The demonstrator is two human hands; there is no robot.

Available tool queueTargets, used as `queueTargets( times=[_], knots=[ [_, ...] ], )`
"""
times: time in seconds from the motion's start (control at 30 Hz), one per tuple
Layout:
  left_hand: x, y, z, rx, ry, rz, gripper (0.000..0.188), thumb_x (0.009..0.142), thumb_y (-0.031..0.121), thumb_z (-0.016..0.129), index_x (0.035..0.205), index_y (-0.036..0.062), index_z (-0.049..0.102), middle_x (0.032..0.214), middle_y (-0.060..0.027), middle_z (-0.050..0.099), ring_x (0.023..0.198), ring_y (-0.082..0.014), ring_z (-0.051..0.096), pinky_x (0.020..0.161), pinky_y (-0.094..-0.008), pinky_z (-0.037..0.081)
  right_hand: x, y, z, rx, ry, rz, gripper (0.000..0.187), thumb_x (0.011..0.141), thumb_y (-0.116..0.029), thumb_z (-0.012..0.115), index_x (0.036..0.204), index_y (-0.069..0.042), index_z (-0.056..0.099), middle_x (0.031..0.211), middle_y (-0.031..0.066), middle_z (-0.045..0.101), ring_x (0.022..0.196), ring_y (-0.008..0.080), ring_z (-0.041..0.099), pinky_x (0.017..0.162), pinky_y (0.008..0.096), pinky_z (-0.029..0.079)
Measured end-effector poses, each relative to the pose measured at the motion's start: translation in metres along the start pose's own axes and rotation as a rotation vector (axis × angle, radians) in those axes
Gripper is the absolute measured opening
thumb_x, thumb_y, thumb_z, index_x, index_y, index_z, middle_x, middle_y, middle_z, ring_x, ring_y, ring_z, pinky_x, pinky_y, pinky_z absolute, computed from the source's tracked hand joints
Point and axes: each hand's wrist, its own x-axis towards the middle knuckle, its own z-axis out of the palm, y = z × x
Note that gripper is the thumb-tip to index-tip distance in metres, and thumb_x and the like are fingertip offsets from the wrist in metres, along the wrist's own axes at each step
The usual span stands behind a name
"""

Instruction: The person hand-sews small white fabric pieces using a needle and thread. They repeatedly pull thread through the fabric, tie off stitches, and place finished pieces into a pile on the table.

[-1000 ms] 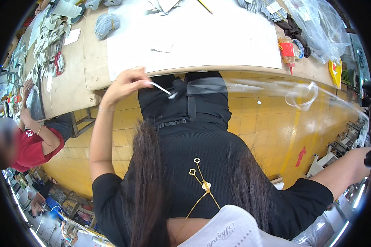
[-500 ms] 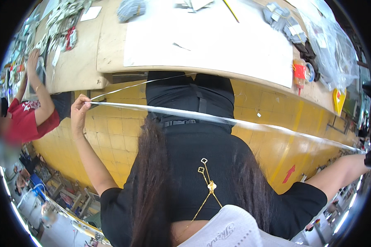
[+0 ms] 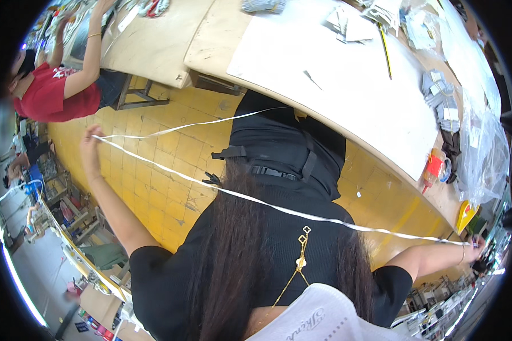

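A long narrow white tape (image 3: 318, 217) stretches across the front of my body, sagging slightly between my two spread arms. At the far left, my left hand (image 3: 91, 148) pinches the tape between its fingers, level with my waist. From that hand a second length of the tape runs back toward the table edge, and its end there is hidden. My right hand (image 3: 477, 248), out at the far right near the picture's rim, is closed on the other end of the stretched length. Small tools, if any, in the right hand cannot be made out.
A worktable (image 3: 205, 45) with a large white sheet (image 3: 324, 62) stands in front of me. On it lie a yellow pencil (image 3: 385, 51), grey fabric bundles (image 3: 440, 99), a plastic bag (image 3: 480, 153) and an orange bottle (image 3: 433, 166). A co-worker in a red shirt (image 3: 62, 96) is at left.
My body and view have turned, so the table now slants down to the right. My right hand has come into view, and the stretched tape slopes more steeply. Both hands keep hold.
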Motion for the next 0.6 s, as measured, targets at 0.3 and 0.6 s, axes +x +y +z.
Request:
queueTargets(
  times=[0.3, 0.6],
  knots=[
    [0.009, 0.005, 0.167, 1.015, -0.668, 0.074, 0.068, 0.078, 0.007, 0.082, 0.141, 0.0063, 0.058, 0.122, -0.0179, 0.07, 0.108, -0.034, 0.068, 0.093, -0.0421, 0.053, -0.033, -0.006, -0.046, 0.377, 0.469, 0.381, 0.025, 0.104, -0.03, 0.058, 0.097, -0.007, 0.064, 0.075, 0.0015, 0.059, 0.066, 0.016, 0.05, 0.063, 0.0365, 0.042],
    [-0.1, 0.25, 0.354, 0.326, -0.558, 0.92, 0.036, 0.097, 0.02, 0.065, 0.128, 0.0033, 0.063, 0.127, -0.0172, 0.061, 0.104, -0.031, 0.064, 0.093, -0.0398, 0.051, -0.171, -0.134, 0.143, 0.367, -0.234, 0.364, 0.042, 0.099, -0.023, 0.068, 0.133, -0.002, 0.058, 0.104, 0.0021, 0.066, 0.054, -0.0003, 0.037, 0.045, 0.0174, 0.029]
  ],
)
